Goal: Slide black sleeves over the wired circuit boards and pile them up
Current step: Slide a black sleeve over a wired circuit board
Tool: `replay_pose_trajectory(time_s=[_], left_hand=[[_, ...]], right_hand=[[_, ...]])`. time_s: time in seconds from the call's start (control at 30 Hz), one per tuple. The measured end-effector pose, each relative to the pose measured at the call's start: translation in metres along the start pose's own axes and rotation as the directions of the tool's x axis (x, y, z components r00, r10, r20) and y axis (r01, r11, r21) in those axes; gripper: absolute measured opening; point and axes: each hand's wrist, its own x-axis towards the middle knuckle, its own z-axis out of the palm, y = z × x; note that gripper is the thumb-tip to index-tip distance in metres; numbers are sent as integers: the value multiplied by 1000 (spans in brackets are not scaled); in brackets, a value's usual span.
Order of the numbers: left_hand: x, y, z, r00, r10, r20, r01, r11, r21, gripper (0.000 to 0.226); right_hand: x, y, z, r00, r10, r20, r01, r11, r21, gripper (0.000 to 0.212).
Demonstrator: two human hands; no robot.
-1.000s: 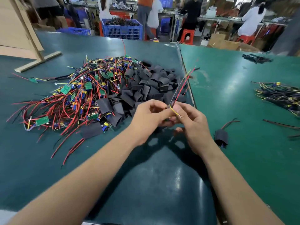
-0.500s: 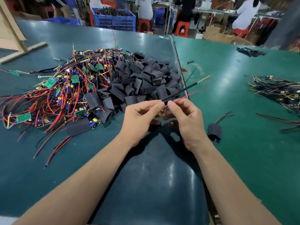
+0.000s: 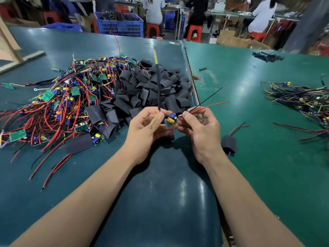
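Between my two hands hangs a small circuit board [image 3: 170, 119] with blue and yellow parts. My left hand [image 3: 144, 129] pinches its yellow wire, whose black-sheathed length [image 3: 157, 86] stands straight up. My right hand [image 3: 199, 127] pinches the board's red and black wires [image 3: 208, 105], which fan out to the right. A heap of black sleeves [image 3: 149, 93] lies just beyond my hands. Left of it spreads a tangle of bare wired boards [image 3: 58, 102]. One sleeved board [image 3: 229, 143] lies on the table right of my right wrist.
A second heap of wired parts [image 3: 300, 100] lies at the far right on the green table [image 3: 267, 166]. A flat black sleeve [image 3: 80, 144] and loose red wires lie at front left. Blue crates [image 3: 121, 26], red stools and seated people are behind the table.
My hands have drawn apart and the board now shows between them. The black-sheathed wire has swung from pointing right to standing upright. The red and black wires now fan right.
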Motion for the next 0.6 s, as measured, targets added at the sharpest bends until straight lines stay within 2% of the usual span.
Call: replay_pose_trajectory(time_s=[0.13, 0.23, 0.33, 0.37, 0.5, 0.6], left_hand=[[2, 1, 0, 997, -80, 18, 82, 987, -139, 3], [1, 2, 2, 996, -78, 45, 84, 988, -133, 4], [0, 3, 4, 997, -77, 20, 78, 991, -111, 36], [0, 3, 5, 997, -71, 2, 71, 993, -93, 38], [3, -1, 4, 993, -39, -113, 35, 999, -35, 14], [4, -2, 4, 992, -40, -119, 39, 999, -6, 12]], right_hand=[[0, -1, 0, 999, 28, -36, -24, 994, 103, 15], [0, -1, 0, 996, 32, -84, -22, 994, 108, 17], [0, -1, 1, 995, 18, -95, -11, 997, 77, 19], [-1, -2, 1, 995, 9, -96, -3, 998, 59, 19], [-1, -2, 1, 994, -14, -111, 21, 998, 65, 14], [0, -2, 0, 993, -34, -114, 46, 994, 101, 13]])
